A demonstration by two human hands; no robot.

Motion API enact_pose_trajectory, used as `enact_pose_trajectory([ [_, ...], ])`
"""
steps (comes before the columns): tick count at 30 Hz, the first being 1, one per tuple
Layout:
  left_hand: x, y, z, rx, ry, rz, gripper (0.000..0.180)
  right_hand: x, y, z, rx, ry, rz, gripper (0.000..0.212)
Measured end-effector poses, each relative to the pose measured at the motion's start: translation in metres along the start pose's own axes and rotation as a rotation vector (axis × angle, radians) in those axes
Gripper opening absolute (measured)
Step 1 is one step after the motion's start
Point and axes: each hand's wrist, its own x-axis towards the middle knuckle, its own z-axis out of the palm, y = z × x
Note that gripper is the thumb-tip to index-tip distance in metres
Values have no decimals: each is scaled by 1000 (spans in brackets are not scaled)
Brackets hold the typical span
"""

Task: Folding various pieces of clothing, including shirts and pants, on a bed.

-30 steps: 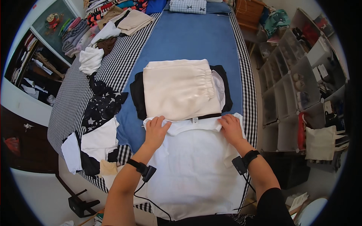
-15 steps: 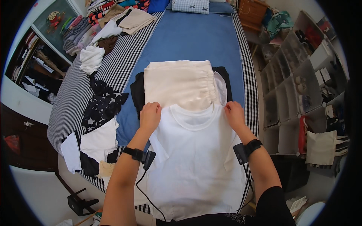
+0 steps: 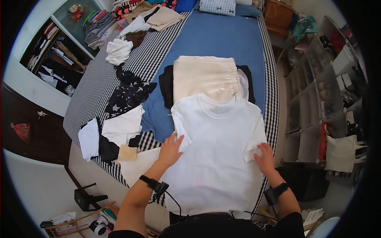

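Note:
A white short-sleeved T-shirt (image 3: 216,158) lies spread out in front of me, its neckline pointing away. My left hand (image 3: 170,150) rests at the edge of the left sleeve with its fingers apart. Beside the hem of the right sleeve is my right hand (image 3: 265,158), its fingers slightly bent and parted, touching the cloth. Under the collar and beyond it lie folded cream trousers (image 3: 204,77) with a gathered waistband. Dark folded clothing (image 3: 167,85) shows from beneath them on both sides. Each wrist wears a black band with a small cabled device.
Blue sheeting (image 3: 222,35) and a black-and-white checked cover (image 3: 89,83) dress the bed. On its left lie a star-patterned dark garment (image 3: 127,93), white garments (image 3: 124,125) and folded piles. Clear shoe boxes (image 3: 305,83) stand right of the bed, a black stool (image 3: 89,198) lower left.
Both hands have let go of the T-shirt's shoulders and moved down toward me to the sleeves. The shirt now lies flatter, its sleeves spread outward. The whole view has shifted right.

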Motion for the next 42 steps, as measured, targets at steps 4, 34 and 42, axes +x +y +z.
enact_pose_trajectory([
  [4, 2, -29, 26, 60, 141, -75, 50, -2, -16, 13, -54, -76, -12, 46],
  [34, 51, 41, 44, -605, -12, -151, 43, -7, 43, 12, 466, 159, 376, 13],
  [42, 44, 13, 66, -296, 82, -104, 43, 30, 14, -51, 929, 389, 343, 15],
])
